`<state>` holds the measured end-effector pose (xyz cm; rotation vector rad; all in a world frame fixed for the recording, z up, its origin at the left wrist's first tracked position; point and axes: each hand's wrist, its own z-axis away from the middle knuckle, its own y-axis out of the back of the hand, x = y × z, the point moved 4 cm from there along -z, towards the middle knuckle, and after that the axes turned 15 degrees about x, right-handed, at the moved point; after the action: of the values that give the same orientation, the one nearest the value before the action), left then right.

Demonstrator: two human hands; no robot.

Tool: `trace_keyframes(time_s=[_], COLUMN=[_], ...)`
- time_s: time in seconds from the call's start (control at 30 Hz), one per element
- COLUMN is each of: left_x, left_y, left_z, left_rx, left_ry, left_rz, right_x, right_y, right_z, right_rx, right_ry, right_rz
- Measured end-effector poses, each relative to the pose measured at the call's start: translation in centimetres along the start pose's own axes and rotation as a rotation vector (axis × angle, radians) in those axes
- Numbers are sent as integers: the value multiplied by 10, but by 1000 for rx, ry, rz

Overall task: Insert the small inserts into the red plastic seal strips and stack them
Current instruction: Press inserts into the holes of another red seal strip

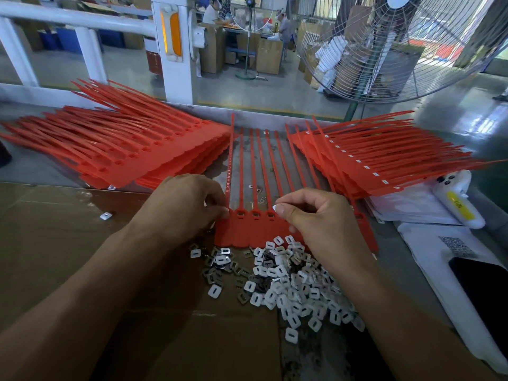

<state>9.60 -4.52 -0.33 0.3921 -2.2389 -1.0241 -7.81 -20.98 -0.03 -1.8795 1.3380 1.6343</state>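
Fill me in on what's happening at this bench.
A person is fitting inserts into a joined red seal strip. The left hand holds its left edge; the right hand pinches one white insert above a slot. Loose inserts lie heaped in front, and strip stacks sit on both sides.

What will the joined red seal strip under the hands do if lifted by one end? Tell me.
The seal strip probably droops: its tails are long and thin, and those in the left pile already bow. It looks light, being thin plastic. Joined heads should come up together, though the left hand steadying one end suggests it slides easily.
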Motion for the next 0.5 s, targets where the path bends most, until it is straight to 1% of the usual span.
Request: trace_keyframes(time_s=[0.23, 0.43, 0.5], left_x=[-1, -7, -8], left_y=[-4, -4, -2], left_z=[1, 1, 0], left_rx=[-9, -93, -65], left_ry=[70, 169, 184], left_rz=[34, 126, 147], right_x=[-2, -1, -1], right_y=[-3, -4, -4], right_z=[1, 3, 2], right_rx=[-22, -34, -30], right_ry=[-15, -22, -21], right_rz=[4, 10, 2])
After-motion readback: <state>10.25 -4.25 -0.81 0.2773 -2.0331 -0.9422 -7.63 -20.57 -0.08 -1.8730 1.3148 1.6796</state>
